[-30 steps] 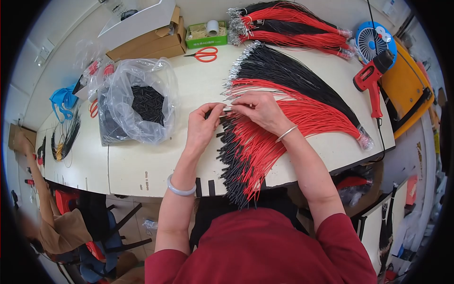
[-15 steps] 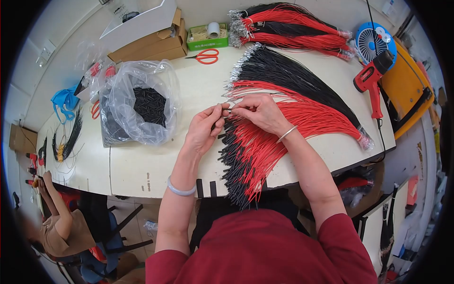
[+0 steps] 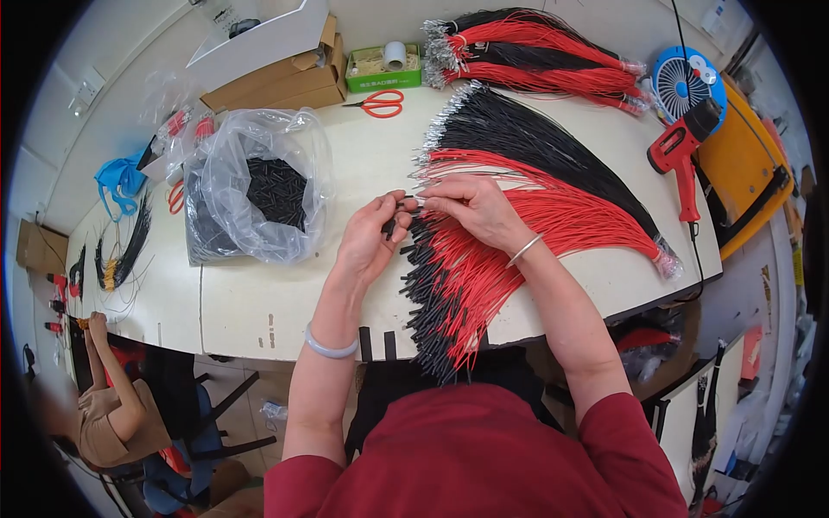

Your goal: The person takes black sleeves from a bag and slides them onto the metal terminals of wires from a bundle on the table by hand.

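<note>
My left hand (image 3: 370,237) is closed with short black sleeves (image 3: 389,228) in its fingers, one of them at the fingertips. Touching close to it, my right hand (image 3: 480,211) pinches a wire whose pale end points at that sleeve; the fingers partly hide it. Under my right hand fans out a bundle of red wires (image 3: 570,220). Many of their near ends carry black sleeves (image 3: 429,315) that reach over the table's front edge. Behind lie black wires (image 3: 527,138) with silvery ends, bound together at the right with the red ones.
Left of my hands stands a clear plastic bag (image 3: 226,233) of loose black sleeves (image 3: 276,194). Orange scissors (image 3: 382,104), a green box (image 3: 384,81) and more wire bundles (image 3: 535,52) lie behind. A red heat gun (image 3: 682,151) and blue fan (image 3: 682,82) are right; a co-worker (image 3: 121,406) sits left.
The fingertips of both hands have shifted slightly, and the black sleeves in my left hand show more plainly. The camera view has moved a little. The co-worker's hands have moved slightly.
</note>
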Demonstrator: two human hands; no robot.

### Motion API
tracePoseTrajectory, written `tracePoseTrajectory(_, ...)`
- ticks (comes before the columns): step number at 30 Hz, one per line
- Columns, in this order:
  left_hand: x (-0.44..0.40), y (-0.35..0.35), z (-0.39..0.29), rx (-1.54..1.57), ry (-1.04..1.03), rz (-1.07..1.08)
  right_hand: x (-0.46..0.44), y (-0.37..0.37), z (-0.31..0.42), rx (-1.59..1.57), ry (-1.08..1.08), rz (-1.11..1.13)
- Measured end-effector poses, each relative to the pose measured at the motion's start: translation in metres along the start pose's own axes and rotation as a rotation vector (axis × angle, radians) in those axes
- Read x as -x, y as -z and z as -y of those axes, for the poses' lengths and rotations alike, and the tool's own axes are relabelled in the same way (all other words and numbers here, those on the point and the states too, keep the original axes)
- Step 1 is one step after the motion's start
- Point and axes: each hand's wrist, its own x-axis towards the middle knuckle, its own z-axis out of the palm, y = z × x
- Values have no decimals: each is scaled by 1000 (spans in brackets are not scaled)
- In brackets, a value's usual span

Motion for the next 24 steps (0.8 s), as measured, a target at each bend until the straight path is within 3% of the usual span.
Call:
tracePoseTrajectory(19, 5, -19, 1, -96, -49, -101, 4, -5, 6, 46, -154, -20)
tracePoseTrajectory(24, -1, -7, 8, -149, -64, -89, 6, -16, -1, 127, -30, -130)
